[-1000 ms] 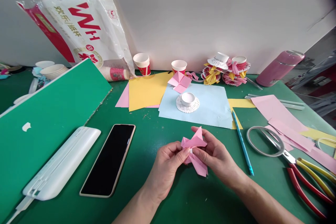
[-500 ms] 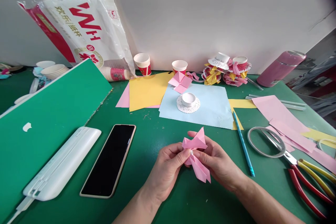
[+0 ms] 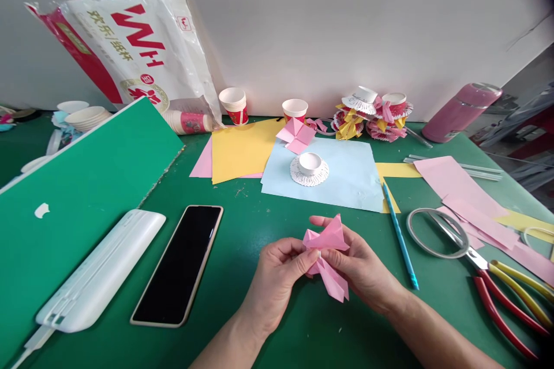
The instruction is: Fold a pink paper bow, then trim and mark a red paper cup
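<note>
Gray wall (image 3: 329, 23) at the back, green table (image 3: 242, 225) under everything, and just the one head view to go on. So I've got one folded pink paper (image 3: 329, 237) up in front of me, over the near middle of the table, with one white bit (image 3: 319, 254) at its narrow waist. Both thumbs press there: my left hand (image 3: 274, 279) pinches it from one side, my right hand (image 3: 367, 268) from the other, though the fingers behind are mostly hidden. Past that sits one white cup base (image 3: 310, 164) on one frilly white disc (image 3: 298, 179), plus a second pink fold (image 3: 296, 135) just behind. Two decorated cup pieces stand farther back, near one pink thermos (image 3: 461, 112). One phone (image 3: 177, 268) lies to my left; one blue pencil (image 3: 400, 236) and one tape ring (image 3: 411, 239) lie to my right.
</note>
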Action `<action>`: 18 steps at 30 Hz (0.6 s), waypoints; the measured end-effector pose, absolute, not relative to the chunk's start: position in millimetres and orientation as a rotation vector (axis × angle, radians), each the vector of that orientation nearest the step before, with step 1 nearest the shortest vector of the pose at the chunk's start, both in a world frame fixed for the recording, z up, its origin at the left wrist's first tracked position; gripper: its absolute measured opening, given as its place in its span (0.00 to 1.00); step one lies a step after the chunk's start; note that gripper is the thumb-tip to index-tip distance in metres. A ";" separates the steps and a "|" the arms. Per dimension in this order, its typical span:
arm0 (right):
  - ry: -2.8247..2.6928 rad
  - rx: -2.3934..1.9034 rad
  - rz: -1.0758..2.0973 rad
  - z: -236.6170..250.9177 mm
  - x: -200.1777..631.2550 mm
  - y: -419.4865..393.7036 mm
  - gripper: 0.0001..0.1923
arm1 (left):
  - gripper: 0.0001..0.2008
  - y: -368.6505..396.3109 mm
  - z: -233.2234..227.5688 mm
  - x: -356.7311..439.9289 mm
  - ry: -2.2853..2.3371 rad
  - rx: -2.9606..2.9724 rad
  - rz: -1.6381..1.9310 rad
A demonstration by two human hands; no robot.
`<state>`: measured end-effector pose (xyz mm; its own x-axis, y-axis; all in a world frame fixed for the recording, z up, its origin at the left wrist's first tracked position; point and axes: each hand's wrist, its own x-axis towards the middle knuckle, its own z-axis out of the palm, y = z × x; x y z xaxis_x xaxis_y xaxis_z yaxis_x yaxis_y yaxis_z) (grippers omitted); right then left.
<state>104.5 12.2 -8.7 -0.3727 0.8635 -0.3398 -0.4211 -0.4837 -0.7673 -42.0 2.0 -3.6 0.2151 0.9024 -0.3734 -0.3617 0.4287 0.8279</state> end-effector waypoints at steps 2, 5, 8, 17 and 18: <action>-0.740 -0.955 1.944 -7.9 103.7 12.2 0.25 | 0.06 1.5 -3.6 -40.9 1.006 0.663 0.985; -0.743 -0.962 1.921 -7.8 103.1 12.2 0.25 | 0.06 1.3 -2.6 -39.9 1.000 0.664 0.996; -0.779 -0.952 1.897 -8.4 102.6 11.6 0.25 | 0.06 0.9 -1.9 -39.6 0.972 0.728 0.963; -0.812 -1.078 1.587 -11.5 97.2 9.8 0.17 | 0.10 -1.7 -5.6 -38.9 1.030 0.752 0.953; -0.809 -1.090 1.577 -11.7 97.6 10.6 0.14 | 0.10 -1.5 -5.3 -38.8 1.036 0.731 0.962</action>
